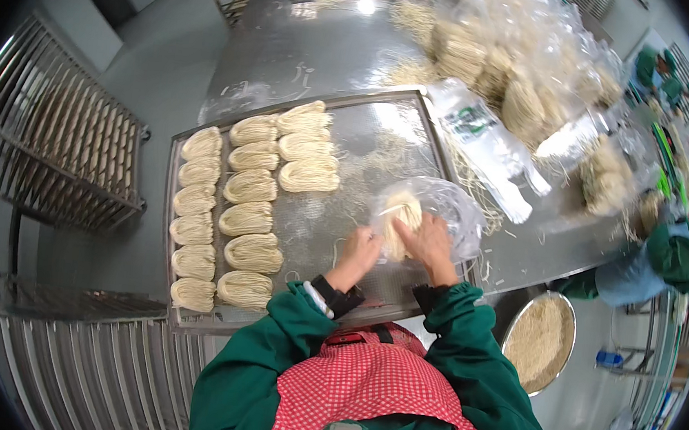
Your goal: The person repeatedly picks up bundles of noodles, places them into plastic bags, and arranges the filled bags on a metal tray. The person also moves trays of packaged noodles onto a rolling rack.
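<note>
A clear plastic bag point(464, 216) lies on the right part of a metal tray point(309, 267), with a bundle of pale noodles point(401, 217) at its left side. My right hand point(431, 241) rests on the bundle, its thumb and fingers spread over the noodles. At the bundle's lower left, my left hand point(361, 250) has its fingers bent at the bag's edge; whether it pinches the plastic is unclear. Folded noodle bundles point(252, 219) stand in three columns on the tray's left side.
Flat printed plastic bags point(486, 141) lie right of the tray. Behind them are bagged noodles point(516, 76) in a heap. A round pan of noodle scraps point(536, 342) stands lower right. Racks point(63, 123) are at the left. A co-worker in a green cap point(654, 260) is at the right.
</note>
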A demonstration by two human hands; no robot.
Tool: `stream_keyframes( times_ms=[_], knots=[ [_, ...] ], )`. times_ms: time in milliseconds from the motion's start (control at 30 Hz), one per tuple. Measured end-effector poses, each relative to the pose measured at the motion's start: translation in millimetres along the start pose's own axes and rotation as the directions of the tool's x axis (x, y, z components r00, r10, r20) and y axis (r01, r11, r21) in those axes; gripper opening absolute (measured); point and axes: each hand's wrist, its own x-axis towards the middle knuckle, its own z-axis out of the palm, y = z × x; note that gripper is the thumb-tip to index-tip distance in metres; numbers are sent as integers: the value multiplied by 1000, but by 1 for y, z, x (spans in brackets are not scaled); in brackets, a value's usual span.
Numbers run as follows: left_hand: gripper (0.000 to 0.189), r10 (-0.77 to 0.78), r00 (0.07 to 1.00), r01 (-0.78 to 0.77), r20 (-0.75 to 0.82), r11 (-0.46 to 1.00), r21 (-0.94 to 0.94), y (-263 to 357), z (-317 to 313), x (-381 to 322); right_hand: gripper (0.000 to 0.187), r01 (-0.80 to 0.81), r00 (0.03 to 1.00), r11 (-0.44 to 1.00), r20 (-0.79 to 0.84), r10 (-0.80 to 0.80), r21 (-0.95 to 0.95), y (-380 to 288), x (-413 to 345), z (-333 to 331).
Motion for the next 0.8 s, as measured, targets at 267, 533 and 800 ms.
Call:
stream_keyframes(
  times_ms=[267,533,800],
  knots=[
    [31,-42,978,125,202,900,-418,21,-108,35,46,286,958,958,39,-285,-24,-17,-12,-61],
    [45,-73,933,268,-353,796,543,-94,-143,131,31,662,739,708,-60,-671,244,-264,-11,-163],
    [22,288,927,-198,-240,920,338,-117,-160,86,84,304,949,850,212,-232,-429,-283,254,89]
  ],
)
